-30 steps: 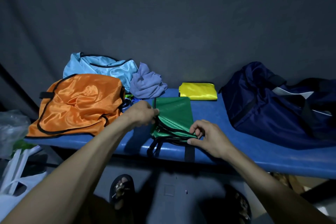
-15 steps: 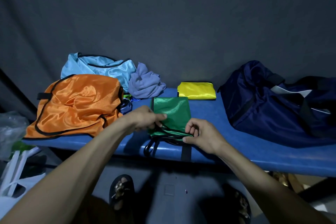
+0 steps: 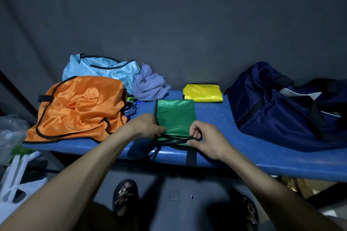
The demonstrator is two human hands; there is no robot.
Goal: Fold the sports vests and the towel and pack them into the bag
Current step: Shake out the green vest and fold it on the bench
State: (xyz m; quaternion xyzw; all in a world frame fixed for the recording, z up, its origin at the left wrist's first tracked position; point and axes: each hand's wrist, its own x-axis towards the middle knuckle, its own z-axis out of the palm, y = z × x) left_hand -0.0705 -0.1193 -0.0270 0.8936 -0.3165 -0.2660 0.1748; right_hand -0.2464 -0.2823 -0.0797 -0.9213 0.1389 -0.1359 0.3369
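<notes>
On the blue bench (image 3: 244, 148), seen from the head camera, the green vest (image 3: 175, 116) lies folded into a narrow strip just in front of the folded yellow vest (image 3: 203, 93), with its black-trimmed near end bunched at the bench's front edge. The step in hand looks like the closing fold of this vest, and doing it well probably means gathering the loose black trim together, carrying the near end away from the body onto the far half, and lining up the edges before smoothing it flat, since the slick fabric seems likely to slide apart. At the strip's left edge, the left hand (image 3: 146, 126) pinches the green cloth between curled fingers and thumb. At the strip's right near corner, the right hand (image 3: 205, 139) has its fingers curled and thumb closed on the cloth and trim, a light pinch and not a fist. Left of the green vest wait the unfolded orange vest (image 3: 80, 107), the light blue vest (image 3: 105, 69) behind it, and the crumpled purple towel (image 3: 150, 86). Right of the green vest, the navy bag (image 3: 281, 107) sits on the same bench, well apart from both hands.
</notes>
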